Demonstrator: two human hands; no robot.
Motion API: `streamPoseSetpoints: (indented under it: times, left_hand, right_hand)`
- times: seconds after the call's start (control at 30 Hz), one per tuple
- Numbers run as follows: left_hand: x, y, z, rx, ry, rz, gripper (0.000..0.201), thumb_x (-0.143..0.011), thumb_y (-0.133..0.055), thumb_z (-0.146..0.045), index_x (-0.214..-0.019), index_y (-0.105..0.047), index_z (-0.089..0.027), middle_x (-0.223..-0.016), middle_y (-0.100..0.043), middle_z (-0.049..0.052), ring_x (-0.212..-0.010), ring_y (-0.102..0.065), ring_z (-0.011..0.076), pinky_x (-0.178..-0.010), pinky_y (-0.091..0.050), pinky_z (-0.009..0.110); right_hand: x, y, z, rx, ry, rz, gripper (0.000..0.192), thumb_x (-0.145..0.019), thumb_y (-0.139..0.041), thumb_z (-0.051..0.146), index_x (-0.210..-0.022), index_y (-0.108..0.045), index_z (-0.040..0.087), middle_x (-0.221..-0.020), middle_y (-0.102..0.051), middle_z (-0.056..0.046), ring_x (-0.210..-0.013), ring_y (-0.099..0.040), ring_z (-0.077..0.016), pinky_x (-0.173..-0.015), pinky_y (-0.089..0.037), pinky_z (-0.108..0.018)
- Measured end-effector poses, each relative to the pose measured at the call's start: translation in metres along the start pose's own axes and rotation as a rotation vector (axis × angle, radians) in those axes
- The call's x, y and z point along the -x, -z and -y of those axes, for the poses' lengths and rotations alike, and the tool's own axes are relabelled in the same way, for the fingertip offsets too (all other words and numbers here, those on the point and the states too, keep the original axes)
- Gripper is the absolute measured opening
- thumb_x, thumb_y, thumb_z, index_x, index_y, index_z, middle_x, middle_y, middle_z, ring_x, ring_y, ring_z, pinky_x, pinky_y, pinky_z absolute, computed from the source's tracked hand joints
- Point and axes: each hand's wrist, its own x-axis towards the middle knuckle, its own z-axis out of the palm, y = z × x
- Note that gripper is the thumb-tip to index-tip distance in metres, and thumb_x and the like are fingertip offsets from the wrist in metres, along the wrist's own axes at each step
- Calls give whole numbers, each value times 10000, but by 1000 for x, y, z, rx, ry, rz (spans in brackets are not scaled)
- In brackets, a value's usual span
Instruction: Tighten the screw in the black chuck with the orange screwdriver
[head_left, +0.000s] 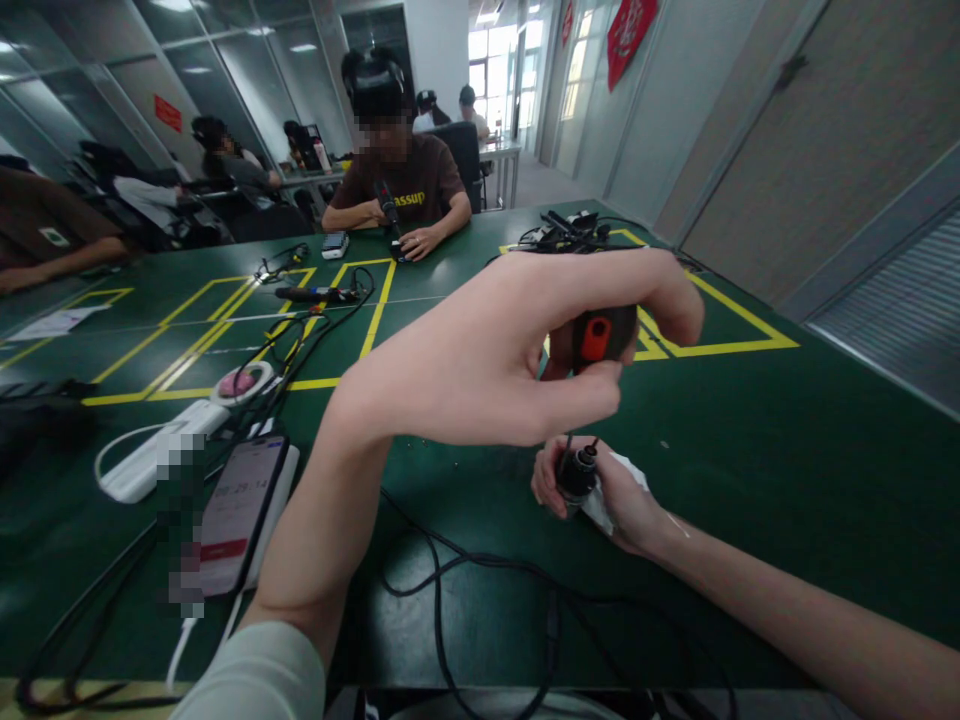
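My left hand [480, 350] reaches in from the left, raised over the table. Its fingers are closed around a black object with a red-orange switch [598, 340]; much of that object is hidden by the fingers. Lower and to the right, my right hand [626, 490] grips a black cylindrical part [577, 470] with a thin coppery tip pointing up. A crumpled white tissue [628, 470] lies against the same palm. The two held things are apart, the left one higher.
At left, a phone [238, 515] lies beside a white power strip [169, 450] and a roll of tape [241, 383]. Black cables [487, 560] loop along the near edge. A co-worker [401, 180] sits opposite, holding a black tool. Black gear [566, 232] is piled at the back.
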Motion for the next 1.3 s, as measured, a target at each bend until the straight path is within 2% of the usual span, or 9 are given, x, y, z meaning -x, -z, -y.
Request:
streamPoseSetpoints:
  times: [0.1, 0.3, 0.47, 0.57, 0.77, 0.9, 1.1, 1.23, 1.3]
  left_hand:
    - [2, 3, 2, -78, 26, -51, 251, -985, -616, -207, -1220, -680, -149, -1144, -746, 30, -848, -677, 59, -700, -531, 164]
    - [-2, -5, 6, -196, 98, -135, 252, -965, -691, -420, -899, -681, -178, -744, -691, -15, -650, -613, 85, -621, -450, 224]
    - [-4, -7, 3, -148, 85, -94, 145, -937, -659, -254, -1023, -672, -138, -867, -715, 10, -703, -624, 83, -624, -462, 215]
    - [-2, -3, 0, -56, 75, -26, 297, -869, -614, -115, -1163, -657, -130, -1001, -738, 26, -772, -655, 86, -666, -515, 207]
    - [2, 3, -3, 2, 77, 30, 349, -920, -588, -125, -1261, -652, -162, -1094, -756, 47, -807, -686, 97, -626, -502, 194]
    - [-1, 0, 2, -88, 72, -26, 253, -959, -660, -247, -1196, -672, -159, -1116, -755, 42, -721, -658, 62, -663, -501, 192]
    - [-8, -13, 12, -193, 70, -173, 253, -949, -703, -416, -922, -661, -167, -845, -726, 19, -706, -659, 112, -662, -460, 240]
    - [-6, -13, 7, -120, 66, -145, 139, -941, -644, -255, -1028, -641, -146, -894, -713, 28, -714, -634, 101, -654, -476, 239]
    - [-3, -10, 2, -58, 56, -87, 226, -887, -607, -139, -1113, -619, -138, -1005, -715, 47, -798, -654, 111, -679, -508, 237]
  right_hand:
    - [0, 1, -1, -21, 8, 10, 537, -948, -595, 596, -602, -659, 190, -472, -569, -17, -493, -528, -183, -560, -430, -328]
    - [1, -1, 0, -43, -6, -8, 497, -883, -672, 597, -595, -658, 192, -464, -570, -8, -471, -512, -172, -546, -418, -320]
    - [0, -1, 0, -23, 5, 2, 515, -885, -657, 605, -586, -676, 186, -462, -578, -18, -473, -513, -176, -538, -406, -320]
    - [0, -1, -1, -21, 13, 11, 520, -894, -648, 604, -578, -666, 191, -466, -580, -23, -485, -519, -183, -530, -397, -318]
    - [-1, 0, -1, -7, 16, 9, 543, -923, -626, 614, -583, -666, 194, -463, -571, -25, -489, -527, -193, -532, -403, -329]
    - [0, 1, -3, -36, 23, 12, 497, -918, -637, 579, -612, -668, 189, -470, -573, -16, -483, -521, -184, -539, -415, -327]
    - [1, 2, -3, -45, 19, 9, 447, -936, -624, 507, -627, -666, 187, -489, -576, -13, -490, -531, -180, -544, -436, -326]
    - [1, 1, -3, -51, 20, 6, 450, -926, -637, 533, -634, -654, 191, -491, -579, -13, -494, -530, -179, -542, -437, -323]
    - [1, 1, -3, -45, 27, 12, 471, -923, -634, 564, -634, -649, 192, -484, -578, -14, -492, -529, -181, -545, -439, -327]
